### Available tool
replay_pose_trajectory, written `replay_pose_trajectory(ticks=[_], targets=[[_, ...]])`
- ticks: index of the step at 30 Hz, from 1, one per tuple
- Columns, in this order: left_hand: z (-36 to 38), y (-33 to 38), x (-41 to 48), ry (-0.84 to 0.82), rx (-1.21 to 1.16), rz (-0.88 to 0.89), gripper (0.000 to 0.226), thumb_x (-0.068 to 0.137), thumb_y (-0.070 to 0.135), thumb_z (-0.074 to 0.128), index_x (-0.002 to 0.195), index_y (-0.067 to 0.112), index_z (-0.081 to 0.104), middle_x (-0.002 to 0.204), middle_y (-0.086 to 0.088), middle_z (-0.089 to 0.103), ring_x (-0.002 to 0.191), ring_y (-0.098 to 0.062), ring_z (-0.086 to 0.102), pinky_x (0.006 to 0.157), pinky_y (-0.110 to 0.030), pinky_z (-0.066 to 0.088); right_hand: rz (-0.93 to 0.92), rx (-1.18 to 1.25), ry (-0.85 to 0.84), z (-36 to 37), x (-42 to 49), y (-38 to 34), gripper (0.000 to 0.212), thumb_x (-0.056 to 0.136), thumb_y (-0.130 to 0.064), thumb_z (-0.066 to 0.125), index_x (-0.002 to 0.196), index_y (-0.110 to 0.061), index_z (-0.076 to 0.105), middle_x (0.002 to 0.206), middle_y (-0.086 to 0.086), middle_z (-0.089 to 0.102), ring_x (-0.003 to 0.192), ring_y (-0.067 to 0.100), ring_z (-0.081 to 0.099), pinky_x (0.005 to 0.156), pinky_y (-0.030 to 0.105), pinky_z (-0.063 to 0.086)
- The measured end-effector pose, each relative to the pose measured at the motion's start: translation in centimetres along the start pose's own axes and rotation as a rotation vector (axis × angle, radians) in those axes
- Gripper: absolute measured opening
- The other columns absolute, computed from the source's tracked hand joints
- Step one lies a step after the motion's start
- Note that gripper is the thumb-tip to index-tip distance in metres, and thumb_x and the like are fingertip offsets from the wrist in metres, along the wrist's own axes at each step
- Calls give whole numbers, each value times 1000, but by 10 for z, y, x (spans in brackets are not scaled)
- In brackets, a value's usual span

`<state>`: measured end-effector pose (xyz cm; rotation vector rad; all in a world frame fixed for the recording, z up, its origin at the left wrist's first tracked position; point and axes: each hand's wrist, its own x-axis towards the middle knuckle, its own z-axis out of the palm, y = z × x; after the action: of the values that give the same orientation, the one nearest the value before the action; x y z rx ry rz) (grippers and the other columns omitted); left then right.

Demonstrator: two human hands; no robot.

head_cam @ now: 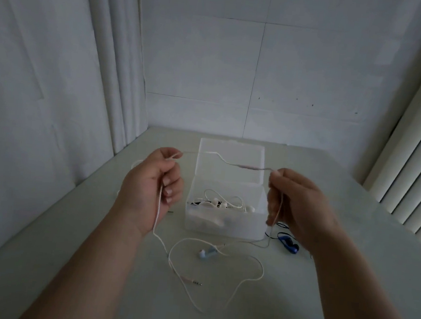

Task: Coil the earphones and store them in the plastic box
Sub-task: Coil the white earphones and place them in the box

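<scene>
the thin white earphone cable (220, 156) is stretched nearly level between 2 raised hands, its long axis running left to right above the translucent plastic box (223, 228). the left hand (151, 179) pinches 1 end of the span with curled fingers, and the right hand (300, 204) pinches the other, just past a small inline remote (248, 166). from each grip the cable drops to the pale table (333, 287), where slack loops lie in front of the box and end in a jack plug (196, 283). coiling will likely mean winding this slack round 1 hand. the box is between and beyond the hands, about equally near both, its lid upright, with other white earphones (220, 204) inside. a light blue earbud (204, 254) and dark blue earphones (287, 241) lie nearby.
</scene>
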<state>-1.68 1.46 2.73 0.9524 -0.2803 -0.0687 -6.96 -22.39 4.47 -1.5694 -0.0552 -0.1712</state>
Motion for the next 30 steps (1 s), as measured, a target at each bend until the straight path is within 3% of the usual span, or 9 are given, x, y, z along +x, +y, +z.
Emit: replay_pose_trajectory(ticks=[5,10,13,19,21,24,26,30], targets=[[5,0,0,121,74,133,30,96,1,33,84,20,53,57,1,33,39,-11,29,45,-22,16,110,-153,-281,16,-5,7,14,96,-11,54,85,-5,60,56,8,56,40,19,49,44,28,45],[2,-2,4,261,80,207,30,94,0,34,83,21,53,54,2,30,34,-9,22,40,-16,14,162,-677,-536,35,-11,19,6,83,-21,72,85,-15,70,58,-7,55,49,7,44,44,18,33],[2,-1,4,317,65,246,30,93,-1,33,84,20,52,56,0,30,34,-9,23,39,-15,16,43,-829,-521,47,-9,26,10,77,-27,78,81,-21,70,51,-16,52,45,-3,45,46,9,33],[3,0,4,327,22,221,30,92,-2,31,85,19,52,55,1,31,34,-9,23,39,-15,16,-12,-818,-419,57,-8,35,25,79,-34,75,101,-34,63,64,-9,56,49,-2,48,53,11,38],[3,0,3,318,16,212,31,92,-2,31,84,19,52,55,1,30,34,-9,23,40,-16,15,-10,-835,-419,58,-9,36,22,81,-38,73,101,-33,66,64,-10,57,51,-3,51,55,11,39],[3,0,4,326,12,203,32,89,-3,30,84,20,52,55,1,29,35,-9,22,40,-15,15,-81,-951,-445,58,-10,32,8,83,-32,69,87,-26,73,60,-12,57,51,-5,50,53,8,36],[1,1,4,339,8,201,32,90,-3,30,85,20,52,55,1,30,34,-9,23,39,-15,15,-105,-851,-369,52,-9,26,8,83,-24,69,75,-21,71,57,-13,57,50,-2,48,53,13,38],[-1,3,6,350,-12,194,29,93,1,33,86,20,53,53,1,30,33,-9,23,38,-13,16,-33,-249,-299,30,-7,7,6,77,-15,72,71,-11,72,47,-9,44,44,8,30,44,20,25]])
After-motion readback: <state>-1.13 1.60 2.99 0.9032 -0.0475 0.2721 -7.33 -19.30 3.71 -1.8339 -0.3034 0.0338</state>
